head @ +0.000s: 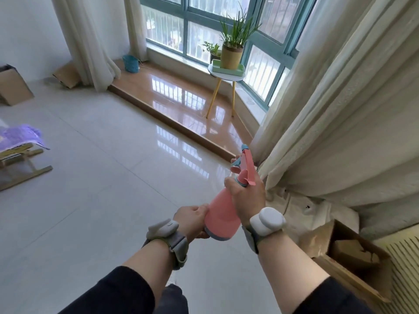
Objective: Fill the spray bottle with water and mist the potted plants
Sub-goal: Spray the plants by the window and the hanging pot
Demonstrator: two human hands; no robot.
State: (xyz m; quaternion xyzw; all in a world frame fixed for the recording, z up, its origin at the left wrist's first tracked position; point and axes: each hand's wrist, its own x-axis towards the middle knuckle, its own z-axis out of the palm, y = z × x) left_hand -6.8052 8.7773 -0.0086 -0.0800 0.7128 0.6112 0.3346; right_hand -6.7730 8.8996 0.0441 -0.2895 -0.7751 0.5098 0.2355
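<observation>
While both hands grip the pink spray bottle (223, 214), right hand (247, 196) at its neck, left hand (192, 219) at its base, potted plants (232, 45) stand at one o'clock.

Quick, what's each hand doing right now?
Left hand: closed on the base of the pink spray bottle.
Right hand: closed around the bottle's neck.

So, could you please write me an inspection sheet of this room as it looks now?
Surface: glossy tiled floor; raised wooden platform at the window.
Job's things: pink spray bottle held in both hands; tall potted plant on green tray, round side table; small plant behind.
Clutter: cardboard boxes, teal basket.
Grippers: left hand at bottle base; right hand at neck.
Cables: nothing seen.
Surroundings: curtain, barred window.
</observation>
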